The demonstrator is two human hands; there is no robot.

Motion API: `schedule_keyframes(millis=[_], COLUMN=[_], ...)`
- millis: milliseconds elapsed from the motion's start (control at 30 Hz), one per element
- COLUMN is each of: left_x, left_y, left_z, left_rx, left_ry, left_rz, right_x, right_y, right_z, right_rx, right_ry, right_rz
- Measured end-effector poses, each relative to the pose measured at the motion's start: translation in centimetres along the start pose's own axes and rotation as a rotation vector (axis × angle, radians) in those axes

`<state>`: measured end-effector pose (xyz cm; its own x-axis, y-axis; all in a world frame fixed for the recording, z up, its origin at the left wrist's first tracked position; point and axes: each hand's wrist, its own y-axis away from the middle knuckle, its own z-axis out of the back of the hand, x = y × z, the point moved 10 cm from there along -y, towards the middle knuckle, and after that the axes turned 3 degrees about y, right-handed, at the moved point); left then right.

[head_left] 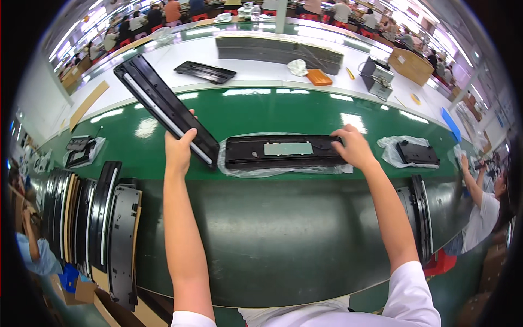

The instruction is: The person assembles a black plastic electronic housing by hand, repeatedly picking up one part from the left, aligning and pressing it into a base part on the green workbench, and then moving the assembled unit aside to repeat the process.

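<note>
My left hand (178, 150) is closed round a long black plastic cover (155, 98) with a silvery strip along one edge. The cover is tilted up to the left, its lower end close to a black plastic housing (245, 162). That housing lies lengthwise on a clear plastic bag (261, 174) on the green mat and has a pale green plate (287, 149) in its middle. At the housing's right end, the bent fingers of my right hand (354, 148) grip its edge. The undersides of those fingers are hidden.
A rack of upright black panels (101, 218) stands on the left; more panels (420, 218) stand on the right. Black parts on bags (417, 154) flank the work area. Behind are a black tray (204, 71), a stack of grey strips (278, 53) and an orange block (318, 77). A co-worker (479, 207) sits right.
</note>
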<state>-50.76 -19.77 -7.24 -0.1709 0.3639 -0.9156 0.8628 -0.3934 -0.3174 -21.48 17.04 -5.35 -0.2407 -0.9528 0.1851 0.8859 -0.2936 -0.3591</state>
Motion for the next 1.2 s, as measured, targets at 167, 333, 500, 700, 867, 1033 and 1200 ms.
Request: schedule_keyframes(millis=[167,333,500,700,867,1033,1200], left_x=[-0.5,-0.8,-0.8,-0.9,-1.3,-0.7,-2.2], left_y=[0.3,0.5,0.9,0.8,1.0,1.2,1.6], left_z=[-1.6,-2.9,-3.2,-4.6,-4.9,-6.5,-7.6], left_rx=[0.034,0.076,0.094,0.132,0.122,0.179,0.183], left_ry=[-0.059,-0.123,-0.151,-0.163,-0.188,-0.216,-0.269], left_rz=[-0.021,0.018,0.005,-0.005,-0.073,-0.082,-0.099], right_x=[-1.4,-2.0,-1.5,-4.9,-0.2,0.7,-5.2], right_y=[-0.7,-2.0,-3.3,-4.4,-5.2,-4.6,-3.1], right_z=[-2.8,-2.1,-2.4,-5.1,-6.2,-7.6,-3.6], right_rx=[0.222,0.291,0.472,0.427,0.508,0.571,0.566], right_ry=[0.084,0.076,-0.126,0.061,0.447,0.637,0.421], right_rz=[0.126,0.048,-0.130,-0.056,0.014,0.046,-0.220])
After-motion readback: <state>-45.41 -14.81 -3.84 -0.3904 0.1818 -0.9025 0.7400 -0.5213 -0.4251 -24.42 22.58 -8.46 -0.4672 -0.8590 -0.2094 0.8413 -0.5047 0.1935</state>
